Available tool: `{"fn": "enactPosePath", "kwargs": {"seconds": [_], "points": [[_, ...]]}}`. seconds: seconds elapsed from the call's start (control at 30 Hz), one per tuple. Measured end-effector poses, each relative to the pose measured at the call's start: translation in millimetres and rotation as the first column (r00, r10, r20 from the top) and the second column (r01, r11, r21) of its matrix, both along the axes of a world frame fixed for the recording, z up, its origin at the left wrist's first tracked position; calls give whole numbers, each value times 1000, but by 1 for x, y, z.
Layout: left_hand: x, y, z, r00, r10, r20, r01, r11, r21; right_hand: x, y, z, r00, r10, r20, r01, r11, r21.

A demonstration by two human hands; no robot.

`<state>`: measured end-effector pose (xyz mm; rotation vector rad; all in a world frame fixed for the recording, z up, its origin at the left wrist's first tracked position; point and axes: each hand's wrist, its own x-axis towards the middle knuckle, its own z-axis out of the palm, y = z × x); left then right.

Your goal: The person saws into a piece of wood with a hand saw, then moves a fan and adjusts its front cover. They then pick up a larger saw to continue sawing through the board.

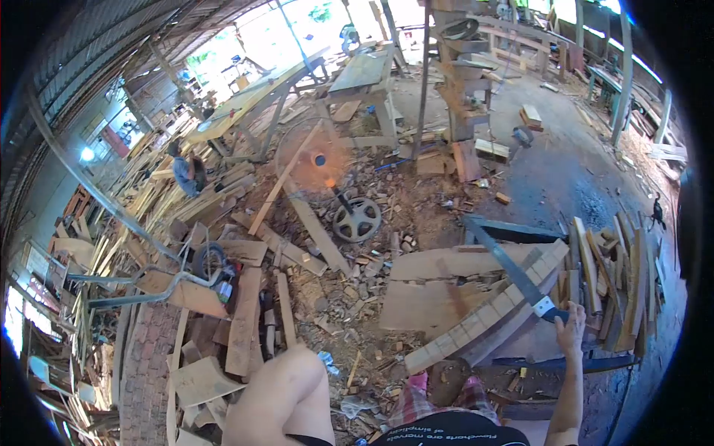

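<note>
My right hand [571, 328] is closed around the dark handle of a long, flat, blue-grey blade [509, 260] that looks like a handsaw. The blade points away from me to the upper left, over wooden boards. Its tip is near a dark metal bar [520, 232]. Just below the blade lies a curved strip of wooden blocks [483, 312], with wide brown boards [424, 286] beside it. My left arm [286, 390] is bent at the bottom, and its hand is outside the view.
Wood scraps cover the ground ahead. A wheelbarrow [195, 291] lies to the left, and a spoked wheel [357, 220] stands mid-floor. Stacked planks [628, 286] lie at right. A person [186, 171] sits among timber at left; another person [349, 37] is far back near long tables [253, 100].
</note>
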<state>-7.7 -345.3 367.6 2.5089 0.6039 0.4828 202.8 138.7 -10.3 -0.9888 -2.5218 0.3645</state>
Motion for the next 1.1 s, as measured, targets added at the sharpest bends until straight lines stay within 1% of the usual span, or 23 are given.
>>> {"fn": "enactPosePath", "kwargs": {"seconds": [0.03,0.07,0.1,0.13,0.2,0.23,0.27,0.3,0.33,0.4,0.47,0.5,0.57,0.6,0.63,0.67,0.7,0.77,0.8,0.87,0.9,0.97,1.1], "points": [[-7,14,-10,995,40,93,-34,998,-59,0,0,0,999,-19,35,17,999,35],[-15,31,-16,995,29,92,-24,998,-53,1,-1,3,997,-36,68,31,997,68],[-24,52,-19,990,72,125,-60,994,-96,-1,-1,11,996,-38,84,37,999,13],[-28,72,-26,981,118,156,-96,985,-140,1,1,14,996,-45,83,43,999,19],[-24,110,-58,948,262,182,-193,925,-328,4,9,14,991,27,133,-29,1000,10],[-17,131,-78,872,438,218,-333,858,-391,5,12,12,991,24,131,-26,1000,15],[-9,152,-99,763,599,241,-455,763,-459,5,16,10,980,54,193,-47,998,-37],[-6,172,-116,692,720,43,-605,612,-510,5,19,10,963,88,254,-67,994,-90],[-5,190,-134,582,797,-161,-738,434,-517,3,17,11,960,96,264,-67,991,-116],[1,221,-194,306,858,-413,-950,246,-192,6,21,1,962,128,240,-107,990,-97],[5,247,-227,255,755,-605,-961,129,-245,8,23,-4,958,151,243,-138,988,-71],[5,255,-249,234,760,-607,-965,107,-238,5,23,-5,955,164,247,-156,986,-50],[3,268,-295,415,764,-495,-846,124,-518,-1,22,-4,949,208,237,-204,978,-40],[5,273,-310,396,773,-496,-850,105,-516,-3,20,0,944,229,239,-228,973,-30],[9,279,-321,318,796,-515,-873,35,-486,-10,14,13,939,240,245,-235,971,-52],[12,285,-332,241,813,-530,-890,-34,-455,-14,16,6,935,255,246,-251,967,-51],[16,290,-337,231,817,-528,-888,-44,-457,-19,13,0,934,280,222,-281,959,-31],[21,300,-347,-41,843,-537,-957,-187,-221,-23,15,-6,921,349,175,-352,936,-11],[22,304,-349,-47,844,-534,-956,-193,-223,-25,17,-11,918,355,177,-359,933,-9],[21,309,-352,-181,853,-490,-948,-284,-143,-32,18,-27,916,341,213,-337,940,-54],[20,311,-359,-183,853,-489,-947,-286,-143,-35,16,-25,915,352,195,-352,935,-35],[16,313,-374,-262,855,-448,-950,-311,-39,-38,14,-25,912,359,200,-356,933,-53],[15,313,-390,-307,857,-415,-938,-347,-23,-44,8,-22,909,344,236,-321,938,-132]]}}
